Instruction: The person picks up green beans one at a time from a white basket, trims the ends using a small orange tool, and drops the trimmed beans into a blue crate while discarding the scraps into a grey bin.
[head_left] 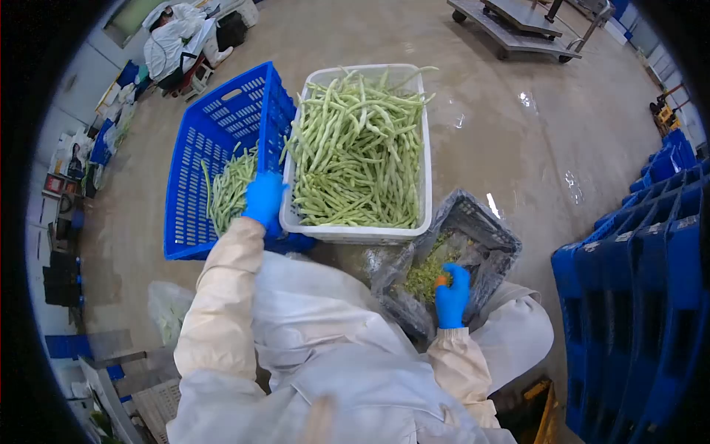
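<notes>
My left hand (264, 198), in a blue glove, is over the near right side of the blue slatted crate (194, 159), beside green beans (234, 185) lying in it. Its fingers are hidden and slightly blurred. A white tub (355, 234) heaped with green beans (359, 148) stands just right of that hand. My right hand (452, 296), also blue-gloved, is over a black crate (497, 235) holding small green trimmings (423, 275). Its fingers are curved and apart from the thumb side, where a small orange piece (441, 280) shows, perhaps a thumb cover. No bean is visible in that hand.
Stacked blue pallets (636, 296) stand at the right. A metal platform cart (518, 29) is at the back. Another person (177, 44) in white sits at the far left. A clear plastic bag (170, 311) lies by my left arm. The floor (532, 133) looks wet.
</notes>
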### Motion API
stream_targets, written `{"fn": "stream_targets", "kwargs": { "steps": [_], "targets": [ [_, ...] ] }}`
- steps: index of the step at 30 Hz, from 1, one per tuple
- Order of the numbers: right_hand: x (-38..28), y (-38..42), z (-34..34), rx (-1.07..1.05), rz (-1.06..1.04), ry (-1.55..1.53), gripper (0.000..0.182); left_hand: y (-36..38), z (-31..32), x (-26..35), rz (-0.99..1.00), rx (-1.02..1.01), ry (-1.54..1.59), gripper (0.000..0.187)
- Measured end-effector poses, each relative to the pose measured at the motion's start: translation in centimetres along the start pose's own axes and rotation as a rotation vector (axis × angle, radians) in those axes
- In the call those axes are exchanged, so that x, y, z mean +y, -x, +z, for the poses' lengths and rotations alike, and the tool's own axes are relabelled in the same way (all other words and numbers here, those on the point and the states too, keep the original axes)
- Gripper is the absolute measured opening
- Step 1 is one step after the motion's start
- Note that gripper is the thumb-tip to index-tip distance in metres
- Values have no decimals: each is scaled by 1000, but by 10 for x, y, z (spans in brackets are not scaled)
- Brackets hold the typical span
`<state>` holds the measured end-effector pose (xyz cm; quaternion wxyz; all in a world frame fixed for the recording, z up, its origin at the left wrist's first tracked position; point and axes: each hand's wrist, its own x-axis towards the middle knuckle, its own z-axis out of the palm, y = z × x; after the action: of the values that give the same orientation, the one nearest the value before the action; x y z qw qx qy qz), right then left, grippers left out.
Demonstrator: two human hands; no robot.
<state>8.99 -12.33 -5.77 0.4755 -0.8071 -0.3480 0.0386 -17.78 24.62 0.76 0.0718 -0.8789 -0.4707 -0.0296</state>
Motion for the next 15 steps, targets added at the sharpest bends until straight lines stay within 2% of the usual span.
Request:
{"fn": "stream_targets", "kwargs": {
  "steps": [1,2,3,4,6,9,10,12,14,15],
  "targets": [
    [4,3,5,-95,50,-44,24,-3,24,15,125,-70,-232,21],
    [8,6,9,-190,99,-88,28,-2,41,26,186,-129,-285,16],
    [9,8,10,-180,95,-79,28,-1,55,34,246,-186,-340,11],
    [8,10,11,-231,167,-112,28,0,70,39,250,-174,-333,11],
    [8,9,13,-295,257,-127,26,-4,87,43,131,-309,-301,9],
    [7,10,16,-268,292,-171,19,-7,87,40,98,-195,-315,10],
    [6,10,15,-265,293,-177,19,-8,63,43,136,-104,-399,13],
    [3,11,13,-281,244,-198,20,-3,-2,37,256,205,-520,11],
    [-11,8,8,-271,238,-244,19,1,-38,22,-40,9,-241,8],
    [-19,7,4,-260,231,-281,19,8,-55,9,-36,3,-249,8]
  ]
}}
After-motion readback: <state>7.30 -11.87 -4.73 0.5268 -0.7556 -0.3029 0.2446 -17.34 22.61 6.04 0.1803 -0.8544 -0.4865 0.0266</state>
